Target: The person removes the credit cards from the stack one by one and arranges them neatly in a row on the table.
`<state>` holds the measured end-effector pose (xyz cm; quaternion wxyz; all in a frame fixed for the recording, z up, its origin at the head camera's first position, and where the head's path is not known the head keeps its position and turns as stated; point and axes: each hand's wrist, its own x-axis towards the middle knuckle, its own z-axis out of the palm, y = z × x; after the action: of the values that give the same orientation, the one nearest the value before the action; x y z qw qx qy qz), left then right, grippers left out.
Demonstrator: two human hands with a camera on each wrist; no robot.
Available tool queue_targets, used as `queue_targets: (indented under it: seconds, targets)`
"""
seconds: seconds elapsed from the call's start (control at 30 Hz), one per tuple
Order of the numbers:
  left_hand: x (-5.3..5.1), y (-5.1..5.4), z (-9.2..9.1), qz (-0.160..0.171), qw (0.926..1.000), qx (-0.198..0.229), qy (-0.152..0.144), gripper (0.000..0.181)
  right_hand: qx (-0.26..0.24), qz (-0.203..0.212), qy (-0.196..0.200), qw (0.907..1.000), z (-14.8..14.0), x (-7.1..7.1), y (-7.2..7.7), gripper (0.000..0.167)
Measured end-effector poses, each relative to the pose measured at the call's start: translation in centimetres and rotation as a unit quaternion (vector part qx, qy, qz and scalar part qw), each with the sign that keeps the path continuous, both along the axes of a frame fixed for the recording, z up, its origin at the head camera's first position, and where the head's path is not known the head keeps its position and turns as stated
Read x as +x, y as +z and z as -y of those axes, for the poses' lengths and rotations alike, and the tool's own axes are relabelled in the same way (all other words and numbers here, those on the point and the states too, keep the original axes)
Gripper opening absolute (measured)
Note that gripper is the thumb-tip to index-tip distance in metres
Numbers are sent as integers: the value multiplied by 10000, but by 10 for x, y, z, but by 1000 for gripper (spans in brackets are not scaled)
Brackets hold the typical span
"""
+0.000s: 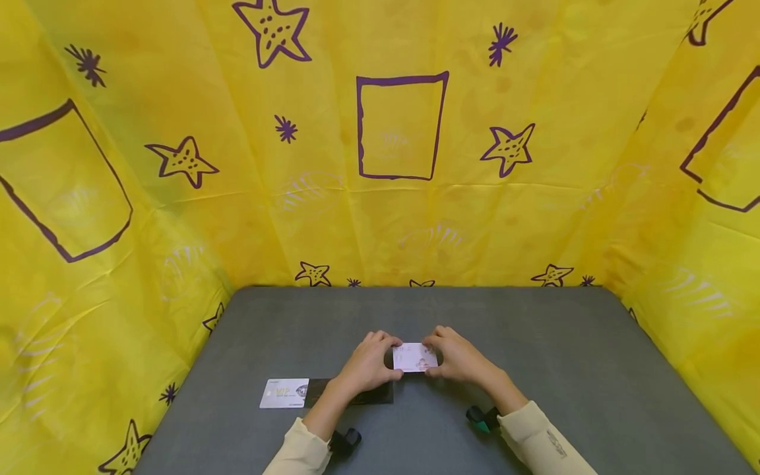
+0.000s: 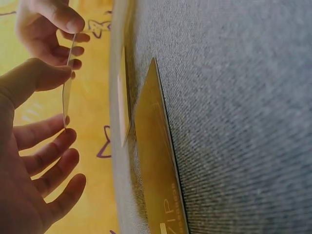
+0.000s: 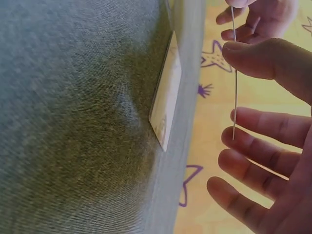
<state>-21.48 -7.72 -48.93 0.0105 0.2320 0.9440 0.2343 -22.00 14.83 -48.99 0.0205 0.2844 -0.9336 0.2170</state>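
Left hand (image 1: 369, 364) and right hand (image 1: 460, 357) share one thin pale card (image 1: 414, 357), each pinching an end between thumb and fingertips, with the spare fingers loosely spread. It sits roughly level above the grey table (image 1: 534, 330), clear of the surface. Partly hidden by the left hand and arm, a dark strip (image 1: 377, 394), perhaps more than one card, lies on the table; a silver VIP card (image 1: 285, 393) adjoins its left end. Yellow patterned cloth (image 1: 404, 128) rises around the back and sides. The step in hand looks like a steady two-handed hold; the next move probably calls for matched pressure at both ends, so the card neither bows nor slips. The head view gives the held card's printed face, which the wrist views reduce to an edge; they show the gap beneath it and a second pale card (image 3: 166, 92) resting on the table, indistinguishable from above.
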Motion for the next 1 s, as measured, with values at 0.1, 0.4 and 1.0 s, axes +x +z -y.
queue_targets:
  seconds: [0.1, 0.4, 1.0]
  targets:
    - [3, 0, 1, -53, 10000, 10, -63, 51, -58, -49, -12, 10000, -1, 4, 0, 45]
    - [12, -5, 3, -228, 9996, -17, -151, 51, -71, -109, 87, 9999, -3, 13, -5, 46]
    - [18, -15, 1, -135, 9987, -257, -416, 51, -89, 279, 90, 9995, -9, 23, -15, 44]
